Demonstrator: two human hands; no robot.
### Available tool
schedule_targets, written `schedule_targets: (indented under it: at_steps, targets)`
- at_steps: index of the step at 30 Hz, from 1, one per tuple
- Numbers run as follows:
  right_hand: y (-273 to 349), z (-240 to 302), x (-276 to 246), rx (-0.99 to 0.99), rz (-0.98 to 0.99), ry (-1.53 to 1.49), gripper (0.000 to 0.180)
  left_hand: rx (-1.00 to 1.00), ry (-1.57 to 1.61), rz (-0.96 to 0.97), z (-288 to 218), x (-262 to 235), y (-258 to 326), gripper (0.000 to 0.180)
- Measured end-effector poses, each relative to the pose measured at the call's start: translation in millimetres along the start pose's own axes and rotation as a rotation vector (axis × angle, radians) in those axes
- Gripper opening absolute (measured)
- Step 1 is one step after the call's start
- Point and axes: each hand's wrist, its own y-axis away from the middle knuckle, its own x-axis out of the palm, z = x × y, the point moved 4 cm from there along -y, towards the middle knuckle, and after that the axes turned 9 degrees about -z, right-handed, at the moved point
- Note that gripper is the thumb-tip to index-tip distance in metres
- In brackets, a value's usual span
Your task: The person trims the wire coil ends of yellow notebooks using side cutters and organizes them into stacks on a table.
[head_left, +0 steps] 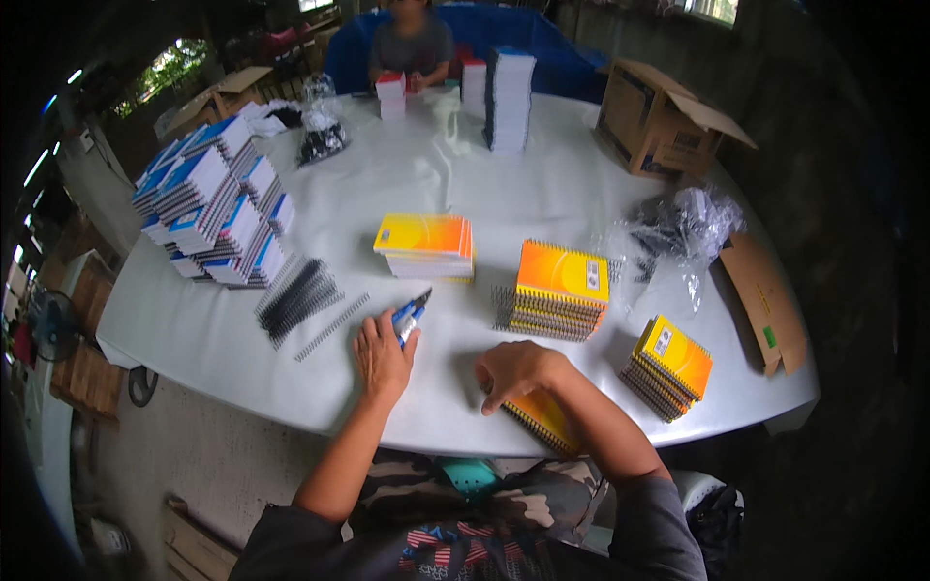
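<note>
Left hand [381, 354] rests on the white table [426, 174], fingers wrapped around blue-handled pliers [411, 315], just below the loose orange notebook pile [426, 247]. Right hand [518, 373], fingers curled downward, presses an orange spiral notebook [544, 421] at the table's near edge, right of the pliers.

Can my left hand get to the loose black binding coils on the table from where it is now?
Probably yes. The left hand rests on the white table holding blue-handled pliers, and the black binding coils lie just to its left with only bare tabletop between. The pliers already fill its grip, though.
</note>
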Motion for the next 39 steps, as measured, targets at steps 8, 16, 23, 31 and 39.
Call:
schedule_targets:
  at_steps: [8, 16, 23, 31, 39]
  targets:
    - [-25, -26, 6, -0.217, -0.025, -0.266, 0.035, -0.685, 1.330, 0.217, -12, -12, 9, 0.030]
    - [-21, -29, 10, -0.155, -0.048, -0.282, 0.025, -1.537, 1.891, 1.165, -100, -69, 119, 0.052]
    - [-17, -21, 7, -0.142, -0.063, -0.236, 0.021, -1.573, 1.892, 1.304, -120, -63, 129, 0.062]
    - [-20, -24, 9, -0.146, -0.069, -0.260, 0.023, -1.568, 1.836, 1.270, -123, -51, 124, 0.061]
    - [-19, -21, 8, -0.134, -0.097, -0.191, 0.022, -1.569, 1.813, 1.268, -118, -46, 129, 0.051]
